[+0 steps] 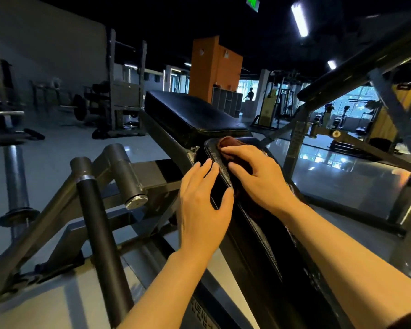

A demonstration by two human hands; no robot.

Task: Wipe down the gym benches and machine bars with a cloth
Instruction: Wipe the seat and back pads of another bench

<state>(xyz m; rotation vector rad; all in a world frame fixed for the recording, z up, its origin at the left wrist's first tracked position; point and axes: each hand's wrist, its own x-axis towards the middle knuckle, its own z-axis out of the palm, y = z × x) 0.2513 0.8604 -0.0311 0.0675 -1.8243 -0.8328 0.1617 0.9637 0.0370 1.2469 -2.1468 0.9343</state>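
My right hand (256, 176) lies flat on a dark reddish-brown cloth (230, 144), fingers nearly straight and pressing it down onto the top of the near black pad (254, 224), close to the pad's far end. My left hand (203, 205) rests on the left edge of the same pad, fingers straight and close together along its side, thumb hooked over the stitched rim (it holds nothing else). The pad runs from under my forearms away toward a second black padded cushion (190, 112) just beyond it. To my left stands the machine's grey frame with a black grip bar (97, 222) and a steel-capped tube (126, 174). Behind the pads rises an orange column (211, 67).
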